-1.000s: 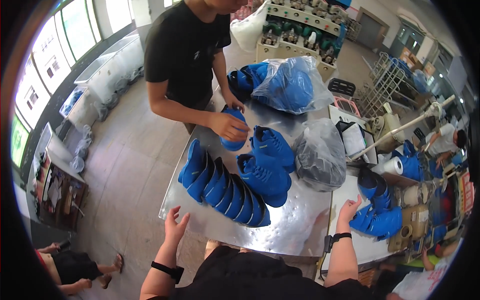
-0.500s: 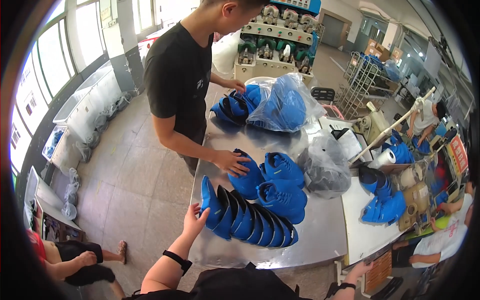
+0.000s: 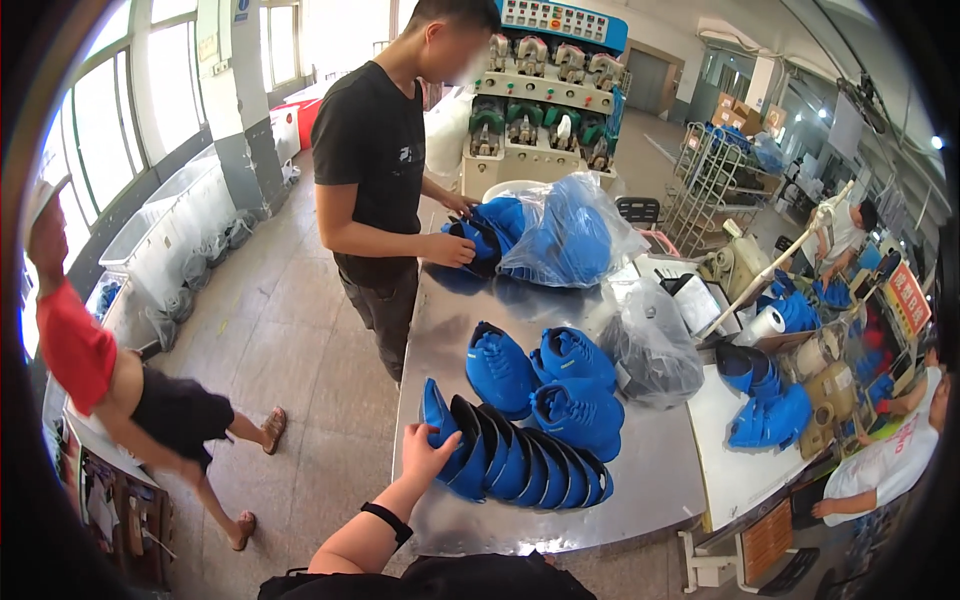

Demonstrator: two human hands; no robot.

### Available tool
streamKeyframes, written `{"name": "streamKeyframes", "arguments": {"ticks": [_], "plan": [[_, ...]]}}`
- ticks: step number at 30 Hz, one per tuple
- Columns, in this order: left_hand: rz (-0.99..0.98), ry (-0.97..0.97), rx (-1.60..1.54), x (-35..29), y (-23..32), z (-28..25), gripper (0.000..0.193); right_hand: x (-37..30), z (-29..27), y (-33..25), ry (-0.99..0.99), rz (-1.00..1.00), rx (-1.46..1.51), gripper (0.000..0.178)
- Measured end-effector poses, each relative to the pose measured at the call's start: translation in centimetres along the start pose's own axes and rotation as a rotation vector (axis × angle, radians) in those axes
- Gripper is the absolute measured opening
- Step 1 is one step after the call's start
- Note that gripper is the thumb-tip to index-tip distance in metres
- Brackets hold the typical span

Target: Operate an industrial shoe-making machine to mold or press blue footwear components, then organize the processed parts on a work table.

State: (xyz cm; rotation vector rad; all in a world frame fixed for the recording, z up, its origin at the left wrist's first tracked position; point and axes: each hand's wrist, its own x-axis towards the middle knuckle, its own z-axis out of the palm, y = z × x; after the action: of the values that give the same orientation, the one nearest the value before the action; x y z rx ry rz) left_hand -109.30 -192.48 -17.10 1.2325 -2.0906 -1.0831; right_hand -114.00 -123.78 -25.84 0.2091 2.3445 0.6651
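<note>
A nested row of blue shoe uppers [image 3: 530, 465] with black linings lies along the near part of the metal table [image 3: 650, 480]. My left hand [image 3: 428, 455] is at the row's left end, its thumb and fingers closed on the endmost blue shoe upper [image 3: 436, 408]. Just beyond the row, a few more laced uppers sit in a group: one at the left [image 3: 499, 370], one behind [image 3: 572, 358] and one nearer [image 3: 580, 412]. My right hand is out of the picture.
Across the table a co-worker in black [image 3: 370, 160] handles blue uppers beside a clear plastic bag [image 3: 565, 230]. A grey-filled bag [image 3: 655, 345] stands at the right. More uppers [image 3: 770, 415] rest on a white side table [image 3: 730, 470]. A person in red [image 3: 75, 350] walks at the left.
My left hand now grips the row's end upper. My right hand has left view. The co-worker's hand moved from the laced uppers to the far pile. The person in red now stands in fuller view.
</note>
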Motion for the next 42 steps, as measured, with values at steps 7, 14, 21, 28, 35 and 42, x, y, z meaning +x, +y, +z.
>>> {"name": "streamKeyframes", "arguments": {"ticks": [7,14,21,28,35,42], "plan": [[0.184,-0.008,0.252,-1.2,-0.1,1.2,0.06,-0.2,0.7,-1.0,0.09,0.026,0.254,0.027],[0.19,-0.025,0.235,-2.1,-0.8,1.3,0.058,-2.2,2.0,-1.6,0.164,0.078,0.501,0.024],[0.183,-0.041,0.141,-2.4,-0.1,0.8,0.062,-2.1,-1.7,-3.2,-0.067,0.148,1.208,0.056],[-0.344,-0.077,-0.321,3.5,-6.4,0.8,0.081,4.2,-6.9,-7.7,0.462,0.042,1.818,0.032],[-0.368,-0.31,-0.298,1.4,-3.5,0.1,0.087,-1.8,-21.8,-16.1,0.231,-0.519,1.737,0.034],[0.1,-0.076,0.106,-0.8,-2.1,1.1,0.074,-2.3,-31.4,-23.5,0.262,-0.933,1.288,0.07]]}}
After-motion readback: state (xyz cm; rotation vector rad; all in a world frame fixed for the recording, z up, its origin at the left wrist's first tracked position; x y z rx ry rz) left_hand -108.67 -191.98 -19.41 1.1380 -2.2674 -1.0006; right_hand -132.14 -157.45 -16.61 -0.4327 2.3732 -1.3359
